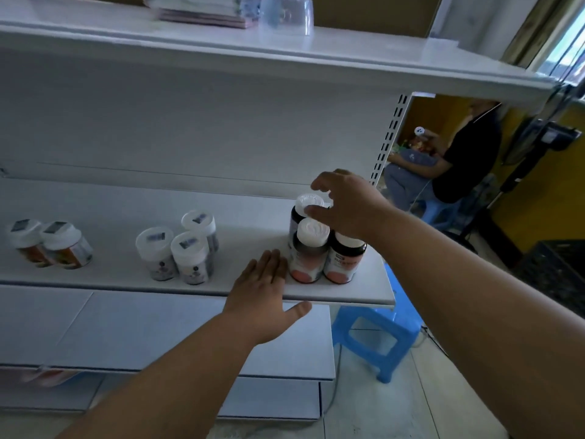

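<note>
Three dark bottles with white caps and pink labels (308,251) stand bunched at the right end of the white middle shelf (120,274). My right hand (343,205) hovers over them, thumb on the cap of the rear bottle (308,202), fingers spread and loosely curled. My left hand (266,286) lies flat on the shelf's front edge, straight fingertips touching the side of the front left bottle, thumb below the shelf lip.
Three jars with clear lids (180,251) stand mid-shelf and two orange-labelled jars (50,245) at the left. The upper shelf holds a clear cup (286,14) and folded packs. A blue stool (376,334) stands at the right; a seated person (452,160) is behind.
</note>
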The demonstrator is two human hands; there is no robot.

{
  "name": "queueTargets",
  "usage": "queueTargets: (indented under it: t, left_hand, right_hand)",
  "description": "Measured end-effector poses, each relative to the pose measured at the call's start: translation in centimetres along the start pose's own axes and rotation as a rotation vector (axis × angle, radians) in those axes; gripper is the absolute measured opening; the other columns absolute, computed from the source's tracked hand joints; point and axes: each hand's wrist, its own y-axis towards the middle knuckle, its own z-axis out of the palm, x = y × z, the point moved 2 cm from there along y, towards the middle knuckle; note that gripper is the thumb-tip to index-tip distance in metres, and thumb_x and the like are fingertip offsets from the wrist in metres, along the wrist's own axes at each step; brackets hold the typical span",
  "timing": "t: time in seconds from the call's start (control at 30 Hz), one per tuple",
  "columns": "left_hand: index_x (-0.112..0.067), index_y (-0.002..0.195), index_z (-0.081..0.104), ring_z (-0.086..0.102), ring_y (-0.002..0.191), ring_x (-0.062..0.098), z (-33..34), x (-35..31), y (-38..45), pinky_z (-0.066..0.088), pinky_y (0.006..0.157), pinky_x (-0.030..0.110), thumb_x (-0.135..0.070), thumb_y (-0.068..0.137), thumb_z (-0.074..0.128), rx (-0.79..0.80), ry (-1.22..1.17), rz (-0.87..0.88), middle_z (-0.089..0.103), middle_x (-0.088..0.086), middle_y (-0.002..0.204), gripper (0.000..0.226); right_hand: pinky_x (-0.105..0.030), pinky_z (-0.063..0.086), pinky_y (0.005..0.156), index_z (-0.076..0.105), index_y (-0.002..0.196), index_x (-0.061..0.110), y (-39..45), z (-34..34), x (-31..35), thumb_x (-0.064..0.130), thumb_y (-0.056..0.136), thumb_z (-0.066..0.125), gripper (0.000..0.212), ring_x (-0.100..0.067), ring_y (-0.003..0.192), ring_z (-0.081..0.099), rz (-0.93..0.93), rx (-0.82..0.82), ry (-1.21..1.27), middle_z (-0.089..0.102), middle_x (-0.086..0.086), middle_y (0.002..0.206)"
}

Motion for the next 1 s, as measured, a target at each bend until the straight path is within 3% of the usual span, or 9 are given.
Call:
queueTargets:
  t: [0.17, 0.33, 0.43, 0.6, 0.73, 0.77, 0.87, 1.0]
  left_hand:
    - [-0.015, 0.158, -0.007, -0.014, 0.152, 0.019, 0.1, 0.1, 0.1, -0.004, 0.124, 0.041, -0.081, 0.087, 0.02, -0.005, 0.009, -0.003, -0.013, 0.005, 0.166, 0.1]
    - [-0.015, 0.157, -0.009, -0.015, 0.152, 0.019, 0.0, 0.0, 0.0, -0.005, 0.124, 0.04, -0.08, 0.088, 0.022, 0.007, 0.02, -0.008, -0.014, 0.005, 0.165, 0.1]
    - [-0.015, 0.157, -0.007, -0.015, 0.152, 0.018, -0.1, 0.0, 0.0, -0.006, 0.124, 0.039, -0.08, 0.088, 0.023, 0.013, 0.008, -0.009, -0.014, 0.004, 0.166, 0.1]
    - [-0.015, 0.157, -0.009, -0.016, 0.151, 0.019, -0.2, -0.1, 0.0, -0.005, 0.124, 0.04, -0.081, 0.087, 0.022, 0.06, 0.009, -0.026, -0.016, 0.005, 0.165, 0.101]
    - [-0.015, 0.157, -0.007, -0.016, 0.151, 0.019, -0.4, 0.0, 0.1, -0.004, 0.124, 0.04, -0.081, 0.087, 0.023, 0.076, -0.011, -0.018, -0.015, 0.005, 0.165, 0.102]
    - [-0.014, 0.157, -0.006, -0.015, 0.152, 0.019, -0.5, 0.0, 0.0, -0.005, 0.124, 0.04, -0.081, 0.087, 0.023, 0.073, -0.003, -0.016, -0.014, 0.005, 0.166, 0.102]
    - [-0.013, 0.158, -0.004, -0.01, 0.152, 0.022, -1.0, -0.3, -0.3, -0.005, 0.123, 0.039, -0.081, 0.087, 0.024, 0.084, 0.019, -0.009, -0.007, 0.007, 0.166, 0.102]
    - [-0.02, 0.158, -0.006, -0.01, 0.152, 0.019, -0.9, 0.2, -0.2, -0.002, 0.124, 0.039, -0.083, 0.084, 0.029, 0.041, -0.043, 0.017, -0.009, 0.005, 0.166, 0.104]
  right_hand:
    - [-0.035, 0.037, 0.082, 0.057, 0.118, 0.019, 3.0, 1.4, 0.5, 0.049, 0.087, 0.059, 0.043, -0.024, 0.098, 0.055, 0.064, 0.104, -0.174, 0.063, -0.002, 0.11]
    - [-0.036, 0.03, 0.084, 0.056, 0.113, 0.02, 3.5, 1.6, 0.8, 0.049, 0.086, 0.061, 0.04, -0.023, 0.088, 0.055, 0.099, 0.082, -0.203, 0.064, 0.0, 0.1]
    - [-0.032, 0.033, 0.08, 0.054, 0.119, 0.018, 2.7, 0.9, 1.1, 0.039, 0.087, 0.06, 0.039, -0.025, 0.088, 0.054, 0.06, -0.071, -0.086, 0.063, -0.005, 0.107]
    - [-0.026, 0.035, 0.081, 0.05, 0.13, 0.012, -0.5, -0.2, 2.6, 0.027, 0.092, 0.058, 0.041, -0.026, 0.105, 0.053, -0.099, -0.366, 0.214, 0.054, -0.008, 0.127]
    - [-0.01, 0.037, 0.081, 0.051, 0.128, 0.01, -3.8, -0.9, 4.5, 0.029, 0.095, 0.052, 0.039, -0.005, 0.099, 0.048, -0.168, -0.563, 0.44, 0.051, 0.0, 0.121]
    - [-0.011, 0.04, 0.083, 0.052, 0.127, 0.013, -4.5, -1.1, 4.9, 0.032, 0.094, 0.051, 0.037, -0.004, 0.098, 0.05, -0.146, -0.584, 0.527, 0.053, 0.002, 0.118]
    - [-0.035, 0.055, 0.077, 0.055, 0.111, 0.027, -6.6, -1.3, 6.0, 0.038, 0.092, 0.048, 0.023, -0.012, 0.091, 0.062, -0.001, -0.515, 0.818, 0.063, 0.005, 0.101]
    - [-0.054, 0.057, 0.071, 0.059, 0.09, 0.034, -8.6, -1.0, 5.9, 0.037, 0.094, 0.051, 0.009, -0.024, 0.081, 0.068, 0.111, -0.424, 1.016, 0.066, 0.002, 0.082]
